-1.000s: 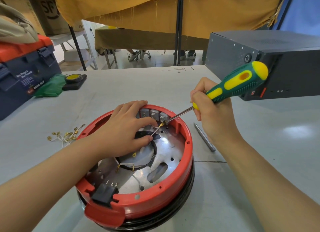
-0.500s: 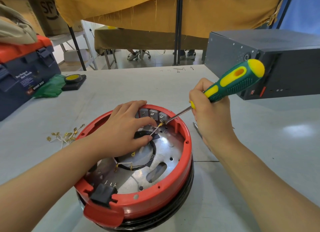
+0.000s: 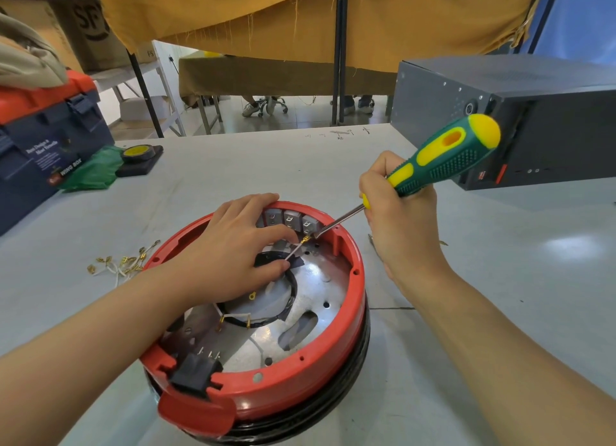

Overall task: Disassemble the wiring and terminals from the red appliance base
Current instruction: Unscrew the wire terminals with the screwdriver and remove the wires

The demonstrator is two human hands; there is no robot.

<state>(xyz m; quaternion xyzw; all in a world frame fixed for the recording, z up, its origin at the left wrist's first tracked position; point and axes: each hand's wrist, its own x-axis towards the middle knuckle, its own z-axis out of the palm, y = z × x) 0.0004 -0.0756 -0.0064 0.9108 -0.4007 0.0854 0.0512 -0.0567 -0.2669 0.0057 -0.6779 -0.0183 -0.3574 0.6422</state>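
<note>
The round red appliance base (image 3: 300,382) lies open-side up on the grey table, with a metal plate, a black wire ring and white wires with brass terminals inside. My left hand (image 3: 233,252) reaches into it and pinches a white wire (image 3: 295,250) whose brass terminal sits by the grey switch blocks (image 3: 290,219) at the far rim. My right hand (image 3: 400,222) grips a green and yellow screwdriver (image 3: 443,155); its tip touches that terminal beside the right block.
A pile of removed brass-tipped wires (image 3: 121,262) lies left of the base. A dark grey metal box (image 3: 533,122) stands at the right rear. A blue and red toolbox (image 3: 43,139), a green bag and a tape roll (image 3: 136,154) are at the left rear.
My right hand and the screwdriver have shifted slightly left and up, hiding the small metal tool on the table. The left hand keeps its pinch on the wire.
</note>
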